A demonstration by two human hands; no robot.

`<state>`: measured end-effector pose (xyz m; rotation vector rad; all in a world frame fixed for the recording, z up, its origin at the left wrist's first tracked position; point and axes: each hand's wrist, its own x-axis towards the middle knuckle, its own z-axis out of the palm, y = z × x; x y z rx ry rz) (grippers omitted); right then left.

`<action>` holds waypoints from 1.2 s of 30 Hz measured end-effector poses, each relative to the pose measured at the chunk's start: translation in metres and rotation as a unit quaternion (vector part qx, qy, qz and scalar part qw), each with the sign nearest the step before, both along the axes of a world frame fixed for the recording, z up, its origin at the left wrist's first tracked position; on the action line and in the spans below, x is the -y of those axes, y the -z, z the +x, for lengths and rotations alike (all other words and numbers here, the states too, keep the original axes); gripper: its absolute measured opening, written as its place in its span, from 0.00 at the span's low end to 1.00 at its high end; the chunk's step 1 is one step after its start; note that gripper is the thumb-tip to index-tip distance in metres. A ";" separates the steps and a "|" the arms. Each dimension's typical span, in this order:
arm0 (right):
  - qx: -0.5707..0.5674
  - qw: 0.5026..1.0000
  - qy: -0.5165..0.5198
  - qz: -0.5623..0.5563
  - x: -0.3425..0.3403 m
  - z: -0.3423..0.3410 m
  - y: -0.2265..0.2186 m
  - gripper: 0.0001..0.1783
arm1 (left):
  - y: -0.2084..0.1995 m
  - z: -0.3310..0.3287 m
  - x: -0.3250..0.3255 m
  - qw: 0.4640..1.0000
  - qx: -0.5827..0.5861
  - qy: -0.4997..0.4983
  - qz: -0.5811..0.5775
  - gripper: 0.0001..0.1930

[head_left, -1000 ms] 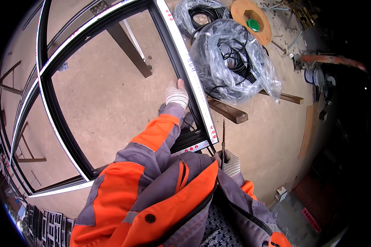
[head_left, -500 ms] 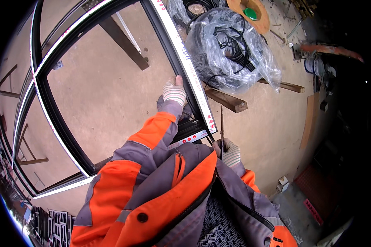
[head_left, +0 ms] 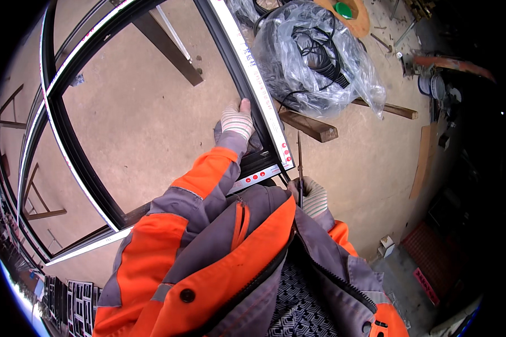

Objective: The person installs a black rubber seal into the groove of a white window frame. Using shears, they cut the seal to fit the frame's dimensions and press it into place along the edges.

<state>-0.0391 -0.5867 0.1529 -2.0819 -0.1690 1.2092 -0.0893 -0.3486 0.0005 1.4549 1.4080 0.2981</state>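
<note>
A large black window frame [head_left: 244, 84] with white protective film along its faces lies in front of me. My left hand [head_left: 236, 121], in a striped knit glove with the thumb tip bare, is closed on its right bar, thumb against the black inner edge. Just outside the near right corner, my right hand [head_left: 312, 197], gloved alike, is closed around slim pointed scissors [head_left: 300, 160], seen edge-on with the tip away from me. A thin black strip [head_left: 285, 178] runs from the corner toward that hand. The right fingers are partly hidden by my jacket.
Clear plastic wrap [head_left: 320, 62] with black coiled strips lies beyond the frame's right side, near wooden blocks [head_left: 315, 124] and a round board with a green lid [head_left: 343, 10]. A brown beam [head_left: 174, 53] shows through the frame. Further right lies a flat cardboard strip [head_left: 423, 163].
The view has shifted slightly, so the frame's corner and both hands sit a little higher. Both hands keep their holds.
</note>
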 end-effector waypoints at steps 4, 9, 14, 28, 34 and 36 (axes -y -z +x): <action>0.007 1.000 -0.009 -0.014 -0.003 0.002 -0.001 0.13 | -0.020 0.004 -0.002 0.999 0.033 -0.016 -0.039 0.17; -0.001 1.000 -0.009 -0.018 -0.004 0.001 -0.002 0.13 | 0.005 -0.006 0.003 0.980 0.118 -0.072 -0.145 0.18; 0.008 1.000 -0.025 -0.015 -0.005 0.002 0.004 0.13 | 0.004 -0.007 0.013 0.998 0.017 -0.007 -0.051 0.20; 0.013 1.000 -0.026 -0.004 -0.004 0.005 0.011 0.15 | 0.035 -0.017 0.036 0.998 0.045 0.025 -0.049 0.19; -0.019 0.999 -0.017 0.022 -0.007 0.008 0.009 0.14 | 0.026 -0.019 0.029 0.995 0.035 0.016 -0.095 0.22; -0.033 0.999 -0.014 0.027 -0.007 0.008 0.007 0.14 | 0.026 -0.022 0.028 0.987 0.056 0.008 -0.149 0.22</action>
